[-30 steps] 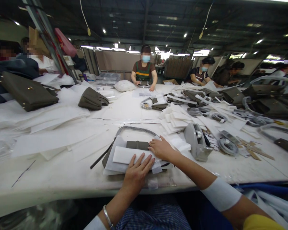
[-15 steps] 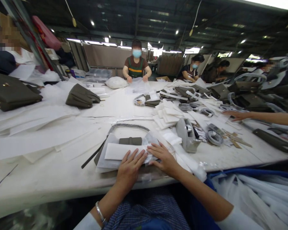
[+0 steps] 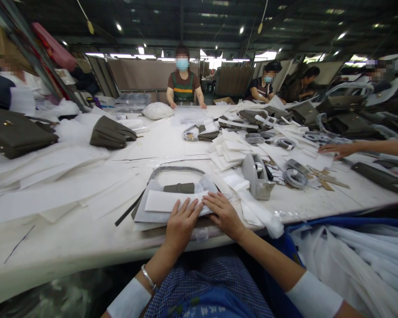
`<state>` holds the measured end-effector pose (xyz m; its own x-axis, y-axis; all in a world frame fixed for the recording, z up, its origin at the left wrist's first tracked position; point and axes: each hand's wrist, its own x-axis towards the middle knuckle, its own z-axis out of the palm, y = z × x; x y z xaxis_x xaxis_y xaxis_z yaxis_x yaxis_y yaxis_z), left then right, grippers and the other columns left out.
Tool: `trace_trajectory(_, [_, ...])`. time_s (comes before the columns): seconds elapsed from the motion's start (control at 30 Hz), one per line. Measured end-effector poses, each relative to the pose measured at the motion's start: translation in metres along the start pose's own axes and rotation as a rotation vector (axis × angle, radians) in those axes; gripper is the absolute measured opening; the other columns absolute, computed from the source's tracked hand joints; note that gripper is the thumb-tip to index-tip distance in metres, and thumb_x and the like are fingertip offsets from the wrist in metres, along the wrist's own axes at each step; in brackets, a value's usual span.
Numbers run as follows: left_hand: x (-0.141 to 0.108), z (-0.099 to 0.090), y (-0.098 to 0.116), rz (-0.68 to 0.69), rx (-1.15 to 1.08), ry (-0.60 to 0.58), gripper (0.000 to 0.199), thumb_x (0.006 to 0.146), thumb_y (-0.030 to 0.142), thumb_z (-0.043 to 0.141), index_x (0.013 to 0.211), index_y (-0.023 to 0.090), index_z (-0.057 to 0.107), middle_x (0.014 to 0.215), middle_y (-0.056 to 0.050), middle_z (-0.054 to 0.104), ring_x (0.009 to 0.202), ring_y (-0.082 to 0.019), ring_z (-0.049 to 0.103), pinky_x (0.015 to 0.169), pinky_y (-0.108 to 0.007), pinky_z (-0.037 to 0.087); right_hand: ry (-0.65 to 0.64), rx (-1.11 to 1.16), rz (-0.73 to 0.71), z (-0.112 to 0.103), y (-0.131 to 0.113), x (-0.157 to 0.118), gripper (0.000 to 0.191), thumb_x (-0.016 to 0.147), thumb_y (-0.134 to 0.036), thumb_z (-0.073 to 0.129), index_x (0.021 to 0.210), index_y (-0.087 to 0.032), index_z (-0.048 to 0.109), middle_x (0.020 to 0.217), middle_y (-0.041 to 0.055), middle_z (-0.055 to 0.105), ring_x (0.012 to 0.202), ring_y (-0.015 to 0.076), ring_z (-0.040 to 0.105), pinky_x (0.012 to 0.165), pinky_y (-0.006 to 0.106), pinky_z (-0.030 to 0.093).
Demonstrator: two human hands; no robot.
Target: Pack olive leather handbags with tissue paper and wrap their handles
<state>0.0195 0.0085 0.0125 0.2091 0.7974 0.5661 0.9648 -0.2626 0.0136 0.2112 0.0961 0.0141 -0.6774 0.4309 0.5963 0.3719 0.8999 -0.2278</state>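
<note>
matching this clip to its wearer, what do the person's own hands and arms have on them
Both hands, left and right, are bare, without gloves. A shiny silver-toned bangle circles the left wrist. Pale, whitish bands cover part of each forearm.

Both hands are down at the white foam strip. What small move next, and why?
I would hold the foam strip with the left hand and smooth the thin sheet with the right hand: the sheet looks rumpled just beyond the right fingertips.
</note>
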Motion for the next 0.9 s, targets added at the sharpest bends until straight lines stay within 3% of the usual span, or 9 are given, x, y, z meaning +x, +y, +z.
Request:
trace_trajectory(0.13, [-0.004,0.000,-0.003,0.002,0.019,-0.006,0.040,0.098,0.021,0.048,0.137,0.027,0.054,0.141,-0.004,0.056,0.131,-0.027,0.052,0.112,-0.050,0.037,0.037,-0.032,-0.062,-0.013,-0.021,-0.029,0.045,0.094,-0.023,0.058,0.139,-0.024,0.052,0.139,0.0100,0.057,0.136,0.0254,0.045,0.115,0.052,0.034])
trace_trajectory(0.27, [-0.003,-0.001,-0.002,0.009,0.012,-0.007,0.042,0.097,0.018,0.048,0.138,0.026,0.053,0.141,-0.004,0.056,0.131,-0.026,0.051,0.112,-0.050,0.036,-0.049,-0.033,-0.151,-0.008,-0.036,-0.054,0.040,0.096,-0.023,0.057,0.136,-0.025,0.055,0.125,0.0074,0.068,0.118,0.0217,0.060,0.104,0.042,0.046])
trace_trajectory(0.43, [-0.003,0.000,-0.002,0.018,0.015,-0.006,0.042,0.097,0.018,0.048,0.139,0.025,0.053,0.142,-0.003,0.054,0.132,-0.027,0.050,0.113,-0.050,0.036,-0.102,-0.016,-0.128,0.008,-0.037,-0.042,0.029,0.096,-0.033,0.056,0.121,-0.023,0.065,0.114,0.0080,0.072,0.103,0.0237,0.065,0.085,0.039,0.052])
trace_trajectory(0.63, [-0.003,0.000,-0.001,0.016,0.017,0.001,0.043,0.096,0.017,0.048,0.139,0.024,0.053,0.142,-0.004,0.055,0.132,-0.026,0.050,0.112,-0.049,0.036,-0.086,0.093,-0.104,0.012,-0.034,-0.028,0.028,0.095,-0.040,0.057,0.111,-0.022,0.070,0.107,0.0074,0.074,0.097,0.0225,0.066,0.082,0.036,0.052])
trace_trajectory(0.9, [-0.005,0.003,-0.001,0.022,0.036,0.017,0.045,0.096,0.017,0.049,0.140,0.025,0.051,0.142,-0.004,0.055,0.133,-0.026,0.050,0.113,-0.048,0.036,0.029,0.209,-0.096,0.019,-0.033,-0.024,0.028,0.099,-0.018,0.043,0.107,-0.020,0.070,0.102,0.0055,0.076,0.095,0.0194,0.070,0.083,0.033,0.054])
